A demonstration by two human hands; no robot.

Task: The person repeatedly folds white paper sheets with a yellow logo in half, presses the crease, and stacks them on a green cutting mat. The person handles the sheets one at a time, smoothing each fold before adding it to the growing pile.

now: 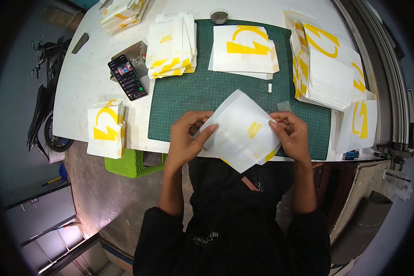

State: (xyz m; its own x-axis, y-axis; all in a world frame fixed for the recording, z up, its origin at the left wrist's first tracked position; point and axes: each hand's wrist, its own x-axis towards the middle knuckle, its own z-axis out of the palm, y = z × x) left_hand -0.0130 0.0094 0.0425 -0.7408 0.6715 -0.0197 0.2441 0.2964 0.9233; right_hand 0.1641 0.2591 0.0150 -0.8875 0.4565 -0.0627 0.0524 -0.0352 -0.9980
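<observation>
White paper bag [239, 131] is pinched by left hand [186, 138] and right hand [292, 135] at near edge of cutting mat [193, 99]; slackened grip risks crooked fold.

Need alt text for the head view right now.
Both hands, left hand and right hand, hold a white paper bag with yellow print over a green cutting mat. Stacks of similar bags and a phone lie around it.
</observation>
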